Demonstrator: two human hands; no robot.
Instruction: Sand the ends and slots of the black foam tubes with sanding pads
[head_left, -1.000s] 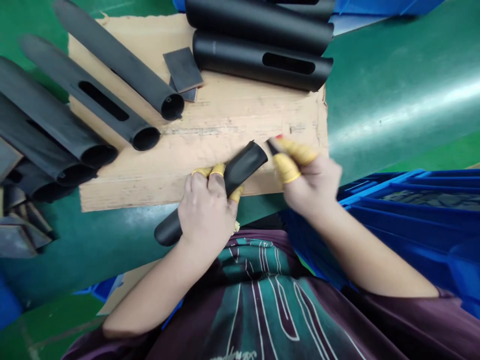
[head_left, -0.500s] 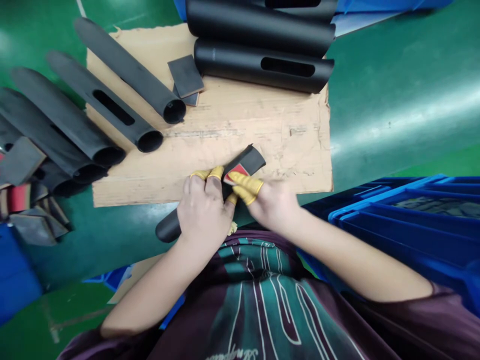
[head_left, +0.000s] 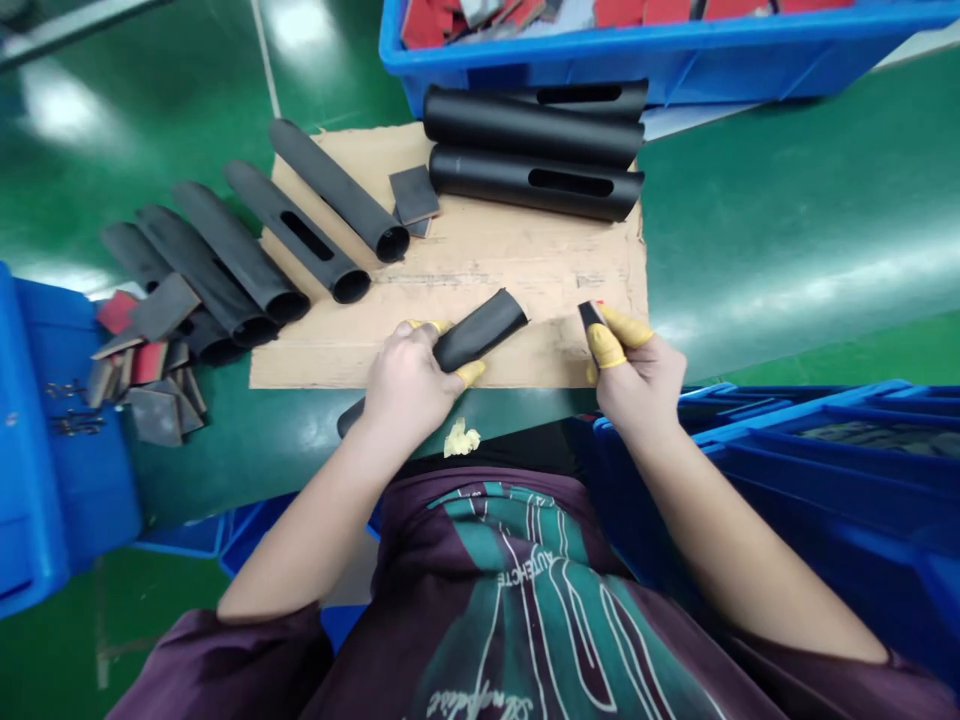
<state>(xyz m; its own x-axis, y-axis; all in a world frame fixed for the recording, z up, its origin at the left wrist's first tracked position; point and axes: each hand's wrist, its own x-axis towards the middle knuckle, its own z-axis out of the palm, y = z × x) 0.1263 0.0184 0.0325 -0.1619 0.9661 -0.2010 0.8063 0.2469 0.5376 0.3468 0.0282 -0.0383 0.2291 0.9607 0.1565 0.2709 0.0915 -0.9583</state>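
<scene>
My left hand point(head_left: 416, 385), with yellow finger cots, is wrapped round a black tube point(head_left: 480, 332) that lies slantwise over the front edge of the cardboard point(head_left: 555, 270). Part of the tube is hidden under that hand. To the right and apart from the tube, my right hand point(head_left: 637, 370) pinches a sanding pad point(head_left: 592, 322), its dark face turned to the left and a bit of red showing. Yellow cots cover those fingertips as well. A crumpled pale yellow scrap point(head_left: 460, 438) lies on the green table just in front of me.
Several dull grey-black tubes point(head_left: 300, 235) lie slanted at the left, beside a pile of pads point(head_left: 161, 390). Glossier black tubes point(head_left: 536, 185) rest at the back, before a blue bin point(head_left: 600, 60) of red pads. Blue crates point(head_left: 825, 460) stand at right, a blue box point(head_left: 67, 430) at left.
My right hand has lifted the pad off the tube and moved right. The left hand still grips the tube. The view has shifted, showing more of the back bin and left box.
</scene>
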